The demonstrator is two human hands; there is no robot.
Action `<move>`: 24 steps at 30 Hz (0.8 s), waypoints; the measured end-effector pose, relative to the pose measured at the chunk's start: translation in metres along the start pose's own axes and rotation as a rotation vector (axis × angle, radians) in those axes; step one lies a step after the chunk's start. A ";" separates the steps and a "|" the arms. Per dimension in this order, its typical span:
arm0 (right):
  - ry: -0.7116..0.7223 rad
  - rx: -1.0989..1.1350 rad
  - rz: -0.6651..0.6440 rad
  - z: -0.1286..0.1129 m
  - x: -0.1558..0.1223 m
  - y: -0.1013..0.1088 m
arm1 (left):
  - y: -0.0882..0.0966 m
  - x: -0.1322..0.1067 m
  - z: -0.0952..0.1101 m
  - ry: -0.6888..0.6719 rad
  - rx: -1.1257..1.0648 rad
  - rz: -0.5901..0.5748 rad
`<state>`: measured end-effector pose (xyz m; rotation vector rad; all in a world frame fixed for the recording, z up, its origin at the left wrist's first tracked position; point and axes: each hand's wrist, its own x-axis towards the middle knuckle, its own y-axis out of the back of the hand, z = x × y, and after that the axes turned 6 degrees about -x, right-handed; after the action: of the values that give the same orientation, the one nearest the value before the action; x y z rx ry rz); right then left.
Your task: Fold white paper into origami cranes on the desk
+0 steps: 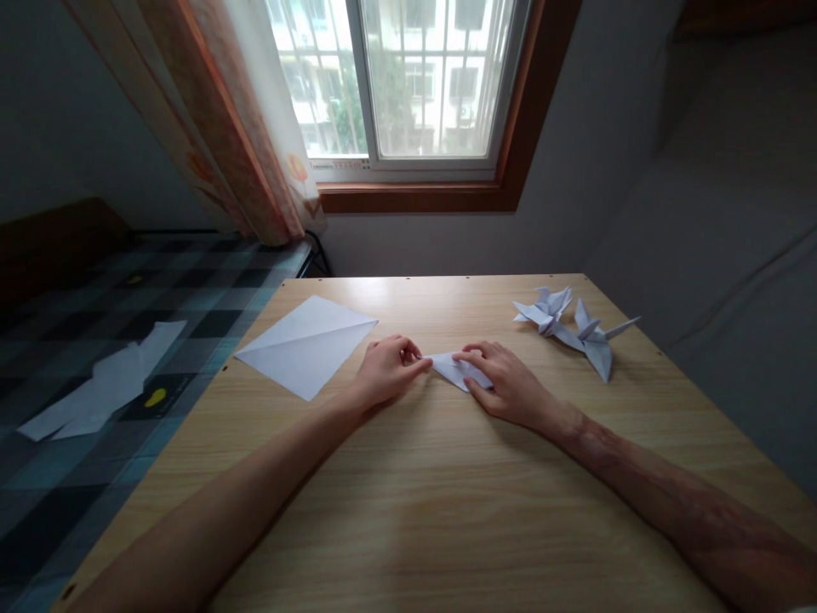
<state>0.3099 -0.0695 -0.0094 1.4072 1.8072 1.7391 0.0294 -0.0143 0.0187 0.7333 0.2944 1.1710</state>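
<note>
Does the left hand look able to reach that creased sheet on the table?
Likely yes: the left hand is beside the creased sheet with nothing visible between them, though it's occupied at the tip of the folded paper.

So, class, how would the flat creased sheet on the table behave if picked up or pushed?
The flat creased sheet would probably feel light and floppy, as it looks like one thin layer. Lifted, it may bend along the crease running between opposite corners. Pushed, it would likely slide, since it lies low on the smooth-looking table.
</note>
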 end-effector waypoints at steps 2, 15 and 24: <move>-0.003 0.024 0.014 -0.001 0.000 0.000 | 0.001 -0.001 0.003 0.040 -0.062 -0.015; -0.029 0.096 0.027 -0.007 0.000 0.000 | 0.000 0.001 0.011 0.241 -0.475 -0.172; -0.015 0.077 0.005 -0.005 0.000 0.000 | 0.004 0.008 -0.004 0.250 -0.531 -0.254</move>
<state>0.3060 -0.0727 -0.0084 1.4516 1.8832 1.6728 0.0269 -0.0043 0.0195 0.0809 0.2592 1.0337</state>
